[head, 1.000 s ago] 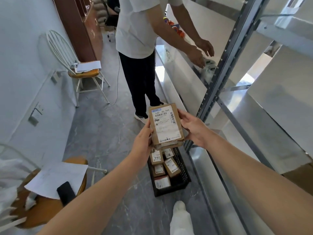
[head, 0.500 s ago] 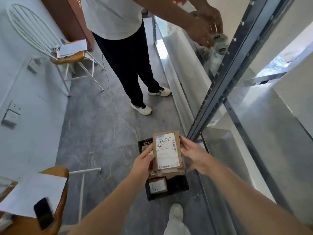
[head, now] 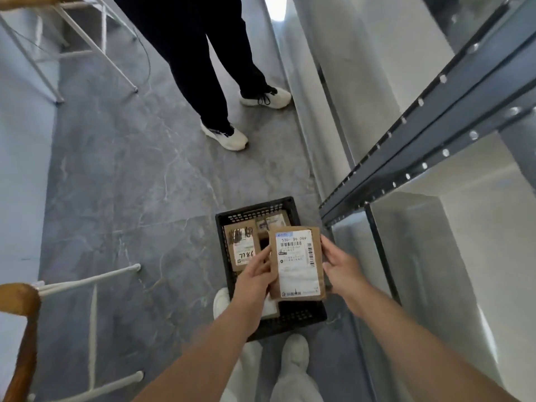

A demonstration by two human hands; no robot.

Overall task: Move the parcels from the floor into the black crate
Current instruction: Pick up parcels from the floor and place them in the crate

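Observation:
A brown parcel (head: 295,262) with a white shipping label hangs just above the black crate (head: 255,211), which sits on the grey floor at my feet. My left hand (head: 255,275) grips the parcel's left edge and my right hand (head: 339,266) grips its right edge. Inside the crate lies another brown parcel (head: 242,246) marked with handwritten digits, and more parcels (head: 275,221) lie at the crate's far end. The held parcel and my hands hide the rest of the crate's inside.
Another person's legs and white shoes (head: 226,134) stand just beyond the crate. A grey metal shelving rack (head: 435,132) runs along the right. White chair legs (head: 92,300) and a wooden seat edge (head: 20,300) are at the left; my own shoes (head: 295,349) are below the crate.
Both hands have lowered the parcel from chest height down to just above the crate. The view has tilted down toward the floor.

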